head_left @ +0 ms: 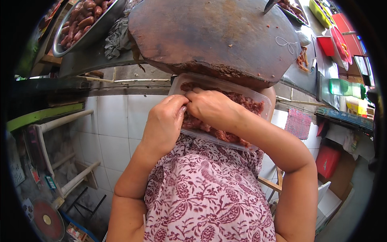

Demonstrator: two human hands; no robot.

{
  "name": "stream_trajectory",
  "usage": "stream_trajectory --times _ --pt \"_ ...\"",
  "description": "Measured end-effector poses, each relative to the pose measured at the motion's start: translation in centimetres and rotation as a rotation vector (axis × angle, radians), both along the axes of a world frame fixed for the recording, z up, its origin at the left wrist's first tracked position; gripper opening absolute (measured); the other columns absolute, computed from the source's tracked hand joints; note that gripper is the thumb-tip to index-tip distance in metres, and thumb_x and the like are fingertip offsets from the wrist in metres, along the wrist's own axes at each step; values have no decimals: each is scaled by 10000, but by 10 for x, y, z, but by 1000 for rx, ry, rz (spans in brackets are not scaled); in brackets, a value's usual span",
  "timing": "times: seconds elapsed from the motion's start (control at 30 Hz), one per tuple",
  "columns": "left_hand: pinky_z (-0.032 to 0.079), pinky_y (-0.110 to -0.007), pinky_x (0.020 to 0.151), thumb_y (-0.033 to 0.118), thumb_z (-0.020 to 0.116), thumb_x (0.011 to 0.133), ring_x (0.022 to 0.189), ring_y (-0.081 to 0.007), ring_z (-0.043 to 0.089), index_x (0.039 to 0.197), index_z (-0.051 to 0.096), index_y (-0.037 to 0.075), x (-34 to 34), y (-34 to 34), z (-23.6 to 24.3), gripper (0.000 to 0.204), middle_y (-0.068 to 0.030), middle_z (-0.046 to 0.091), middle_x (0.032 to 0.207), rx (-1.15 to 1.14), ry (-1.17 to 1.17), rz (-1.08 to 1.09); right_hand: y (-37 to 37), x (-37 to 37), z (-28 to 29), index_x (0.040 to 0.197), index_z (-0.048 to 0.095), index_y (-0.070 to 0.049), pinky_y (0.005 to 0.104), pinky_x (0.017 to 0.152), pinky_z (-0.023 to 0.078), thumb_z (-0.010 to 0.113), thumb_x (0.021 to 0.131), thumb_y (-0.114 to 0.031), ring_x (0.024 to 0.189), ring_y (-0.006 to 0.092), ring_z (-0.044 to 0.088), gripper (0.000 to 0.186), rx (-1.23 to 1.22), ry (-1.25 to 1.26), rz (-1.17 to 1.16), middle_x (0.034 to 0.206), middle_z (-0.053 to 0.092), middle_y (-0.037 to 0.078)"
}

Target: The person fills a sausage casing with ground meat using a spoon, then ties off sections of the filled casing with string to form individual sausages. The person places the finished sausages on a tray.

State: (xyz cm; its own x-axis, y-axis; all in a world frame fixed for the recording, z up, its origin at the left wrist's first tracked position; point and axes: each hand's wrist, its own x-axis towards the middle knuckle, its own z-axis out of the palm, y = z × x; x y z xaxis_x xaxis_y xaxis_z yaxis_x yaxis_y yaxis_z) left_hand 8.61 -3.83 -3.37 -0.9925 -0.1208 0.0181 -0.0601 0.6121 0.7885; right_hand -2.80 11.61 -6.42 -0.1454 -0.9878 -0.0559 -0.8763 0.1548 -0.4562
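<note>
My left hand (pixel 166 119) and my right hand (pixel 210 106) meet over the left side of a clear plastic tub (pixel 264 94). Raw chopped meat (pixel 250 104) fills much of the tub, which rests at my lap against the near edge of a round wooden chopping block (pixel 209 36). The fingertips of both hands are pinched close together; whatever is between them is hidden by the fingers. My right forearm crosses above the meat.
A metal basin of sausages (pixel 82 22) stands at the far left beside a crumpled grey cloth (pixel 118 40). White string (pixel 288 43) lies on the block, with a dark blade (pixel 269 5) at its far edge. A green bottle (pixel 342 87) lies at the right.
</note>
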Motion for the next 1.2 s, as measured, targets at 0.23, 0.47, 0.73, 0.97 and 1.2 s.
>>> stream_trajectory --times 0.23,0.47,0.73,0.97,1.2 --pt "524 -432 819 -74 601 875 934 -411 650 1068 639 -51 8 -10 3 199 -221 663 1027 53 33 1 14 -22 31 989 695 26 455 778 523 639 702 77 894 405 652 296 -88 -349 -184 933 660 190" --pt "504 -396 935 5 705 825 1092 -324 604 1011 740 27 5 -1 8 191 -159 641 1136 31 -34 -380 55 11 61 888 721 -81 376 862 511 639 757 -77 978 269 582 155 176 -159 -1 943 619 75" --pt "474 -426 981 59 729 823 1148 -354 544 1010 748 47 -4 13 1 188 -167 580 1206 -183 -208 -357 70 25 43 915 720 -117 383 915 460 617 808 -137 1058 261 560 150 207 -12 5 1044 578 82" --pt "484 -436 1000 10 695 831 1180 -372 552 1109 679 -22 -6 11 4 280 -207 588 1244 8 -4 -343 77 4 38 919 712 -72 410 873 500 672 795 -49 1001 328 590 132 28 -454 -212 1000 597 127" --pt "481 -427 1018 -11 684 817 1178 -373 570 1163 638 -42 -5 23 -12 350 -197 614 1261 -21 72 -384 82 13 42 876 679 -54 389 865 510 676 706 -47 973 323 604 170 -73 -164 -91 959 615 133"
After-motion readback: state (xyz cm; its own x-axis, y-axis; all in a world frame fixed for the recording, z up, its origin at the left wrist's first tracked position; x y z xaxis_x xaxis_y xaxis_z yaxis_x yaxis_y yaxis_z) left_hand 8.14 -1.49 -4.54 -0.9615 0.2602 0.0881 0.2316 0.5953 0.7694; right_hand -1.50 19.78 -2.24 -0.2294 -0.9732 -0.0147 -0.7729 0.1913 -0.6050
